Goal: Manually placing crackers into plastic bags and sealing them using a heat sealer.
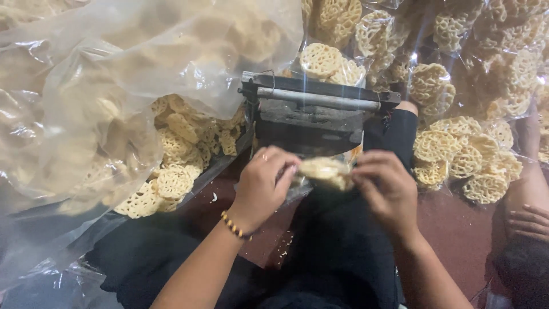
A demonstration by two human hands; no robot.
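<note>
left hand [264, 184] + right hand [387, 189]: grip cracker packet [325, 171] | sealer [313, 111] behind

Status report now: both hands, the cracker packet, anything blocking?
Left hand and right hand both shut on small cracker packet. Packet held just in front of dark metal sealer. Nothing between hands and sealer; big bag of loose crackers at left.
</note>
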